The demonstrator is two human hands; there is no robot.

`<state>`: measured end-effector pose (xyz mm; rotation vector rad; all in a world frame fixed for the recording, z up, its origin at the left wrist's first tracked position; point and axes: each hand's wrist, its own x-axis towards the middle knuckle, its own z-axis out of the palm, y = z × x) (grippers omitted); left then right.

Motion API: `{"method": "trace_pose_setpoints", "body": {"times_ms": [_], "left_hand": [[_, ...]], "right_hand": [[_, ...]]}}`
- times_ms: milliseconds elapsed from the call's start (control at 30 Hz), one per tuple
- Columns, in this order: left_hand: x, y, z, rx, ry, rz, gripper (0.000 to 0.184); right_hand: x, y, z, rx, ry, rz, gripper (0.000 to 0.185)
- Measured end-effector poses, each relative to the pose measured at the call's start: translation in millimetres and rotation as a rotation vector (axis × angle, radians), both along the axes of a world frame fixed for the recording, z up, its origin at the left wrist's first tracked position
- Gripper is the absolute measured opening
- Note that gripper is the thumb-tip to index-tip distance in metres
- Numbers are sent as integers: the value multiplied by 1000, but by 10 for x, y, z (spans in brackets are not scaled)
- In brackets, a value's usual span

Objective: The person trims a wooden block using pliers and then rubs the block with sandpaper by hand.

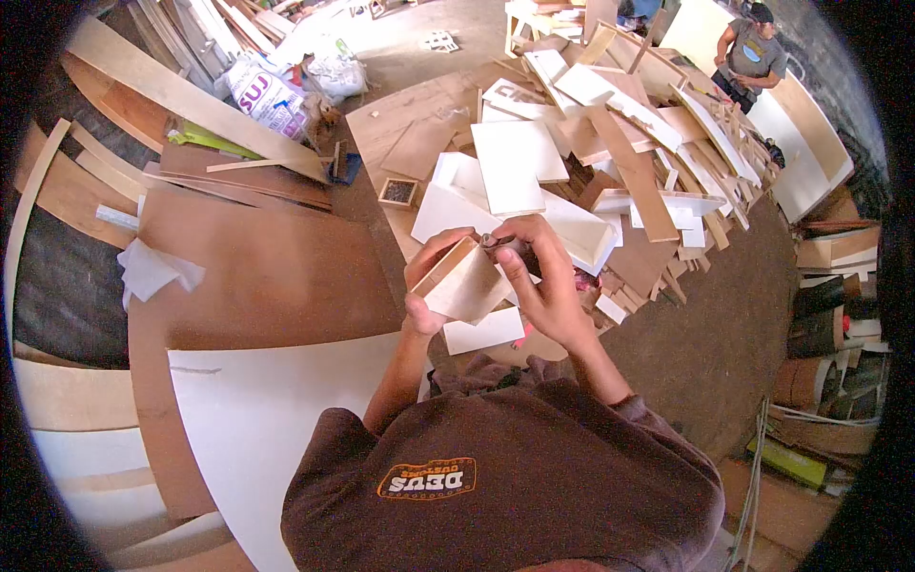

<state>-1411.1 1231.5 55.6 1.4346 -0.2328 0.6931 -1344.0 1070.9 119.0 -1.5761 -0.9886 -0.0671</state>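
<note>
In front of my chest, my left hand (432, 277) is closed round the left side of a small wooden box (469, 283) with a pale face and thin raised edges. The box is held tilted. My right hand (545, 284) grips a dark brown folded piece (493, 242) that looks like sandpaper, at the upper right edge of the box. Its fingers partly hide the piece. Just below the hands lies a white board offcut (486, 331).
A large heap of boards (624, 124) covers the table ahead. To the left are a brown panel (267, 267) and a white panel (276, 419). A sack (267, 95) stands at the back left. Another person (751, 57) stands far right, beside a leaning panel (805, 143).
</note>
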Motion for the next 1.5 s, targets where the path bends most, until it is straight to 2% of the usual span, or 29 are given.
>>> {"method": "trace_pose_setpoints", "body": {"times_ms": [200,267,400,467,600,700,767,867,967,1167,1367,1467,1500], "left_hand": [[-33,-27,-4,-44,30,4,115],[-34,-30,-23,-68,33,-15,114],[-35,-41,-27,-80,20,-44,113],[-40,-45,-11,-92,19,-70,113],[-25,8,-33,-5,15,-84,110],[-14,21,-10,29,15,-87,107],[-6,14,2,33,11,-86,106],[28,4,-20,27,-9,-79,104],[46,-6,-27,51,11,-60,102],[58,-46,-90,59,41,22,98],[96,-80,-36,32,30,121,88],[103,-52,-140,-254,51,46,80],[96,-47,-112,-257,52,48,80]], "right_hand": [[-45,34,9,55,60,2,19],[-52,50,27,33,1,-65,21],[-15,72,-20,26,-119,-45,21],[-30,78,-44,17,28,21,21],[31,84,-138,-18,77,25,18],[115,108,-254,56,41,20,23],[88,87,-188,-18,227,71,23],[68,84,-160,-9,323,96,24],[88,156,-331,24,236,16,23],[-6,195,-281,-29,210,-96,22],[3,207,-244,-19,117,-46,19],[99,206,-224,6,100,-67,19],[97,204,-204,4,101,-66,19]]}}
